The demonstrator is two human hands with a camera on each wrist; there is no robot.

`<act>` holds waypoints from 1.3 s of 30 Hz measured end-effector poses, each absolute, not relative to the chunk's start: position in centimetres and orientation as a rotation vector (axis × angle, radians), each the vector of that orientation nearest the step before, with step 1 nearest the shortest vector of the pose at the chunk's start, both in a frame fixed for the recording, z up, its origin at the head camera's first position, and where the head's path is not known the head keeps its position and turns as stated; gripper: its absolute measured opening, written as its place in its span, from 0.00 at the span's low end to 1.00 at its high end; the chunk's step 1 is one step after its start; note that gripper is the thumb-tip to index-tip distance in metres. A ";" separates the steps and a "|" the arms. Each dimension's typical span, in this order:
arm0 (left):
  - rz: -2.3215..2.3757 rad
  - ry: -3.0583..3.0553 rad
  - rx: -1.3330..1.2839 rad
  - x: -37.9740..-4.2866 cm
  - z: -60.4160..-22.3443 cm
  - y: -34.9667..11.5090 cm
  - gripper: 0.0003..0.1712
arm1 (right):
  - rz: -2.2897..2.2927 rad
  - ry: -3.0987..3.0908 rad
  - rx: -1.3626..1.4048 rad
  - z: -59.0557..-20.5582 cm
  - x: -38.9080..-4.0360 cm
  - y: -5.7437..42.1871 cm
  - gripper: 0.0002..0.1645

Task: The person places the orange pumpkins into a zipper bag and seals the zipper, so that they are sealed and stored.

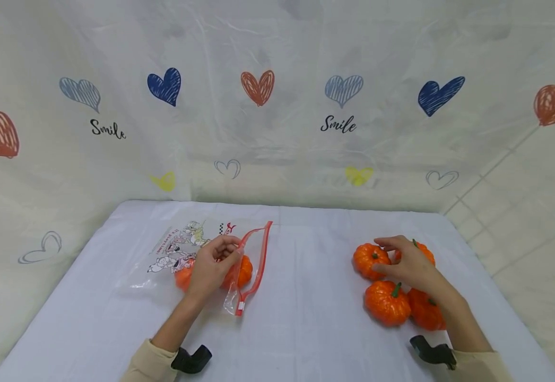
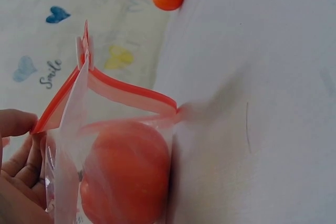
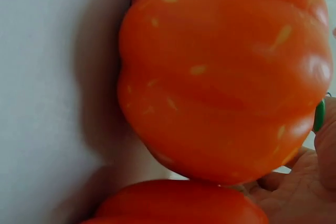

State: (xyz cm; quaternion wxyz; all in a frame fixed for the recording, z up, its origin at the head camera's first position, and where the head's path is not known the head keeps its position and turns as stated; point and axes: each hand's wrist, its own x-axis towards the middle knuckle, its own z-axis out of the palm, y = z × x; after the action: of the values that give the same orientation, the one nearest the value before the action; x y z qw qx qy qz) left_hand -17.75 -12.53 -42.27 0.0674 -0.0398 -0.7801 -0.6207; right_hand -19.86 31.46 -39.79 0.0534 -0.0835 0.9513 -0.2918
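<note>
My left hand [image 1: 213,268] pinches the red-edged mouth of a clear zip bag [image 1: 139,273], thumb against fingers, and the mouth gapes toward the right. Inside the bag lie two orange mini pumpkins [image 1: 245,271], partly covered by the hand and the bag's print. On the right, my right hand [image 1: 408,262] holds a small pumpkin [image 1: 364,261] between thumb and fingers, from its right side. Three more pumpkins sit close by: one in front [image 1: 386,303], one under the wrist [image 1: 423,310], one behind the hand [image 1: 424,253]. A large pumpkin [image 3: 226,77] hides most of the right hand in the right wrist view.
A white cloth [image 1: 301,297] covers the table, with bare cloth between the bag and the pumpkins. Behind stands a pale curtain [image 1: 287,148] printed with hearts and "Smile". Black straps [image 1: 191,359] sit at both wrists.
</note>
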 end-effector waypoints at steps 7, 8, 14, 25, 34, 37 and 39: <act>-1.864 -2.356 -0.114 -17.8 -42.2 -12.4 0.09 | -0.838 2.889 -0.264 -40.1 -20.3 31.4 0.37; -1.862 -2.357 -0.110 -17.7 -42.2 -12.4 0.09 | -0.843 2.884 -0.267 -40.1 -20.3 31.4 0.37; -1.858 -2.360 -0.096 -17.8 -42.3 -12.4 0.10 | -0.884 2.847 -0.319 -40.1 -20.2 31.2 0.37; -1.862 -2.359 -0.093 -17.6 -42.3 -12.5 0.10 | -0.921 2.722 -0.207 -40.4 -20.3 30.5 0.45; -1.870 -2.359 -0.095 -17.6 -42.2 -12.4 0.10 | -0.941 2.742 -0.224 -40.3 -20.3 30.2 0.44; -1.872 -2.355 -0.096 -17.6 -42.2 -12.4 0.11 | -0.967 2.741 -0.202 -40.0 -20.3 30.0 0.44; -1.871 -2.357 -0.092 -17.6 -42.2 -12.4 0.10 | -0.976 2.746 -0.187 -39.9 -20.3 29.9 0.45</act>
State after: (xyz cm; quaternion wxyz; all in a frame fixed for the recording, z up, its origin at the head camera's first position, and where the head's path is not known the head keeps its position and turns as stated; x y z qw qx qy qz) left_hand -17.63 -12.42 -42.23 0.0656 -0.0306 -0.7811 -0.6202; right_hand -20.30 29.86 -39.85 0.1103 -0.0636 0.9346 -0.3322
